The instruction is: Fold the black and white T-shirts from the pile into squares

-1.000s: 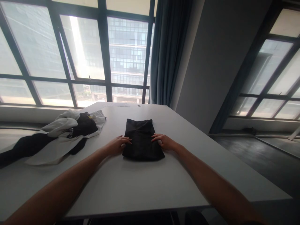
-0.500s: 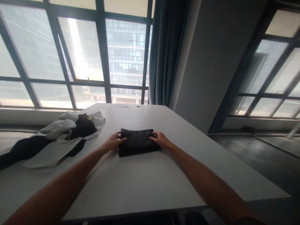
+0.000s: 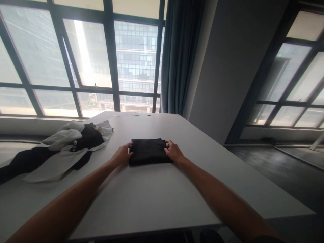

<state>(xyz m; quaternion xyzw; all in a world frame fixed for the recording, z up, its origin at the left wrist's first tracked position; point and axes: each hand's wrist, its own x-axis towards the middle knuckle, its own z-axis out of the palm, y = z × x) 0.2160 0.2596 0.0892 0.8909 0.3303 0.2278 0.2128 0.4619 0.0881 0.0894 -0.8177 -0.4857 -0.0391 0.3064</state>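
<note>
A black cloth folded into a flat rectangle (image 3: pixel 148 152) lies on the white table (image 3: pixel 141 199), in front of me. At its left edge is my left hand (image 3: pixel 123 153), thumb and fingers apart, the tips touching the side of the cloth. My right hand (image 3: pixel 174 151) is at the opposite edge, its fingers curved and apart, with the tips against the cloth's upper right corner. Neither hand is closed round the fabric.
Crumpled black and white clothing (image 3: pixel 88 138) lies on the left part of the table. Papers (image 3: pixel 126 114) and a small dark disc (image 3: pixel 149 115) are at the far end. Windows, a blue curtain (image 3: pixel 174 67) and a grey pillar stand beyond.
Both thumbs have come off the top of the cloth and moved out to its sides. The cloth now lies flatter, with its top edge straighter.
</note>
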